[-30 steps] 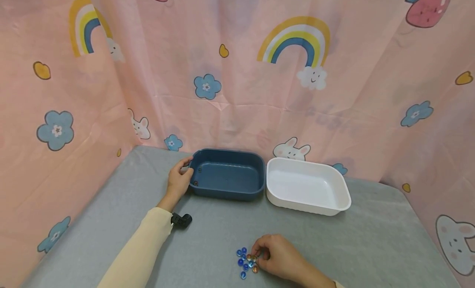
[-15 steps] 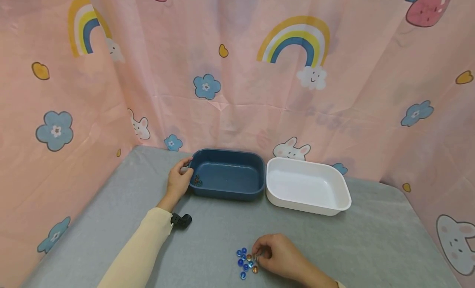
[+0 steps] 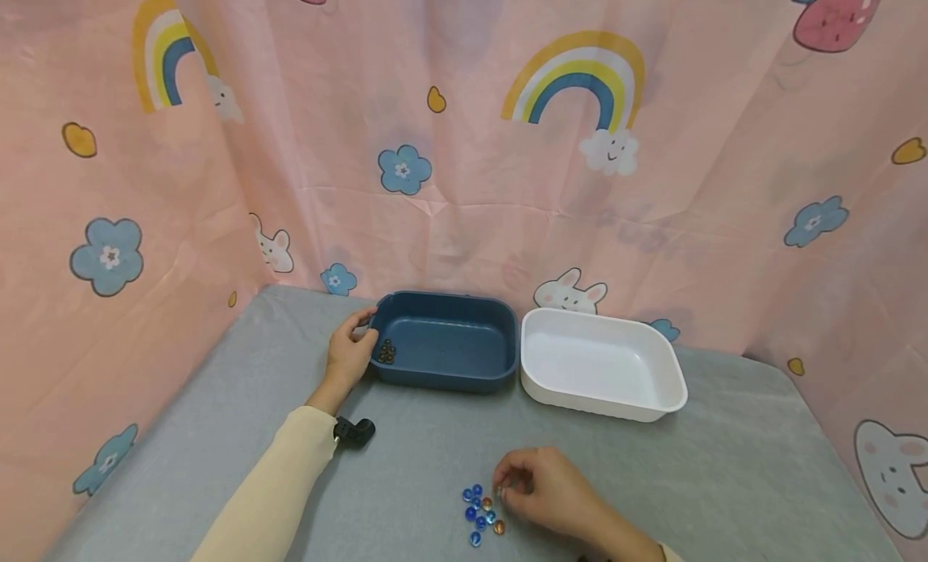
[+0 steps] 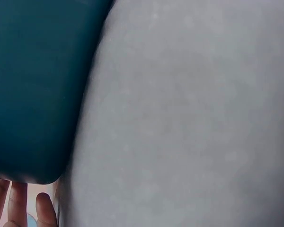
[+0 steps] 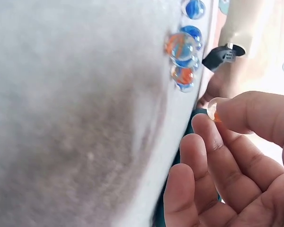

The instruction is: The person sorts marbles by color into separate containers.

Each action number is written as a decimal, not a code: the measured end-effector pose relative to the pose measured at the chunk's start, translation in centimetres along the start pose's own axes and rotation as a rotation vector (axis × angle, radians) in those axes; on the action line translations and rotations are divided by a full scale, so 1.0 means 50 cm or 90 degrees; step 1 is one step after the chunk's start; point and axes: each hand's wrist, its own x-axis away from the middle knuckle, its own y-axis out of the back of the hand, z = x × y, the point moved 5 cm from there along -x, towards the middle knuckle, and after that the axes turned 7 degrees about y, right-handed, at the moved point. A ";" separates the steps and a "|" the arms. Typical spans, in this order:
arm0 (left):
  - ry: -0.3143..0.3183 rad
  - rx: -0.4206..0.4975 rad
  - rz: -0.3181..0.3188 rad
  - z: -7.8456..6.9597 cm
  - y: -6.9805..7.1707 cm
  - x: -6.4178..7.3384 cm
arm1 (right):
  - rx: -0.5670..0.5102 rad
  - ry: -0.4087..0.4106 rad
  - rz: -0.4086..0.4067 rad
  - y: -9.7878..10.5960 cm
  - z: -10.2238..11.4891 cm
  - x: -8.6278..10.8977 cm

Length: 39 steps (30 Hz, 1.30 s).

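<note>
Here, the right grip [image 3: 548, 491] pinches a marble [image 5: 212, 111] (clear, orange-streaked).

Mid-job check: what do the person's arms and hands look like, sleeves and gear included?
The left hand and right hand are bare, with no gloves visible. On the left is a long, plain cream sleeve, with a small, round-ended black device at its hem. On the right, only a bit of cream cuff shows.

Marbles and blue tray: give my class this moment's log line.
left hand: touching blue tray; right hand: pinching clear-and-orange marble; blue and orange marbles: on grey cloth; brownish marbles: in blue tray
</note>
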 end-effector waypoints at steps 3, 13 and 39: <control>0.000 -0.001 0.001 -0.001 0.000 0.001 | -0.002 -0.016 -0.001 0.007 0.000 -0.003; -0.001 0.004 0.001 -0.001 0.001 0.002 | 0.000 0.009 -0.031 0.032 0.017 -0.019; -0.004 0.012 0.004 -0.001 0.002 0.001 | 0.023 0.062 -0.143 0.096 0.045 -0.074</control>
